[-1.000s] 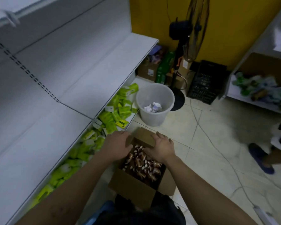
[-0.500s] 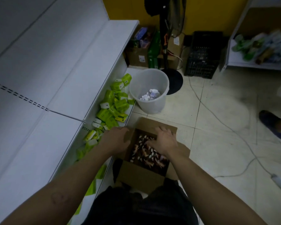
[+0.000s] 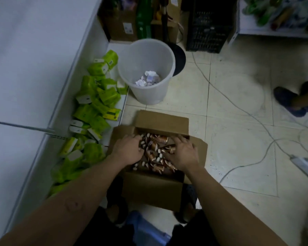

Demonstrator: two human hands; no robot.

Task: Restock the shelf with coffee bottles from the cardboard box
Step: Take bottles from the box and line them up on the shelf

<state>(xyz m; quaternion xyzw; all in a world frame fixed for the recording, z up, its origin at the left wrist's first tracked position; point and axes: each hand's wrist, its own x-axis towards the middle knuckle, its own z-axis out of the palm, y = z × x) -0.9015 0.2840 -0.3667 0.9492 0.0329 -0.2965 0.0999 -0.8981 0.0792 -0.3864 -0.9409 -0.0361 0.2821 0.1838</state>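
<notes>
An open cardboard box [image 3: 155, 190] sits on the floor in front of me, its flaps spread. Inside lies a loose pile of small brown coffee bottles [image 3: 156, 148] with white caps. My left hand [image 3: 128, 150] is in the box's left side, its fingers bent down into the pile with the tips hidden. On the right side my right hand [image 3: 183, 154] rests on the bottles with its fingers spread. The white shelf [image 3: 34, 71] runs along my left, and its upper board is bare.
Green packets [image 3: 94, 98] crowd the bottom shelf beside the box. A white bin [image 3: 148, 93] with crumpled paper stands just beyond it. A black crate [image 3: 209, 29], a cable and power strip [image 3: 304, 165], and another person's foot [image 3: 290, 101] lie to the right.
Both hands have moved from the box's flaps and rim down onto the bottle pile. My view has tilted lower and closer to the box.
</notes>
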